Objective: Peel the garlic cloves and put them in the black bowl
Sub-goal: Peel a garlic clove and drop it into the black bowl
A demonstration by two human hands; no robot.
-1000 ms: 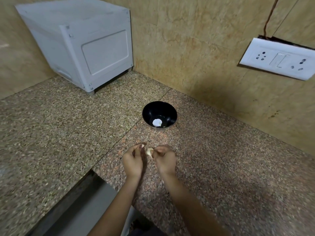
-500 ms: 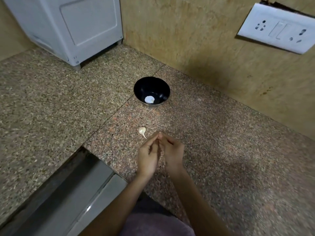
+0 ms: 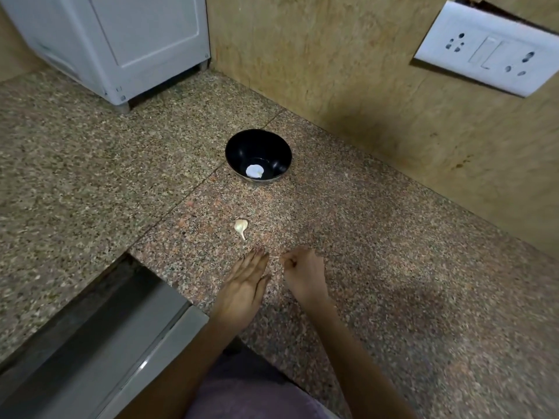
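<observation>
While the left hand (image 3: 245, 287) lay flat and open over the granite counter (image 3: 393, 267), fingers straight and together and holding nothing, the right hand (image 3: 304, 272) sat just beside it curled into a loose fist. Whether that fist enclosed anything could not be told, since the fingers hid the palm. The 2 hands were apart, with a narrow strip of counter showing between them, and both forearms reached in from the bottom edge.

Just beyond the left fingertips, 1 garlic clove (image 3: 241, 227) lay on the counter, pale, with a thin tail pointing back toward the hands; neither hand touched it. Farther out, near the wall, stood the black bowl (image 3: 236, 152), upright, with 1 white piece (image 3: 254, 171) resting at its bottom. The clove on the counter lay between the hands and the bowl, outside it.

Behind the bowl rose a tan stone wall (image 3: 332, 71), carrying a white switch and socket plate (image 3: 490, 48) at the upper right. A white appliance (image 3: 121, 40) stood on the counter in the far left corner. At the lower left, a grey metal edge (image 3: 121, 343) bordered the counter, and purple cloth (image 3: 251, 394) showed at the bottom.
</observation>
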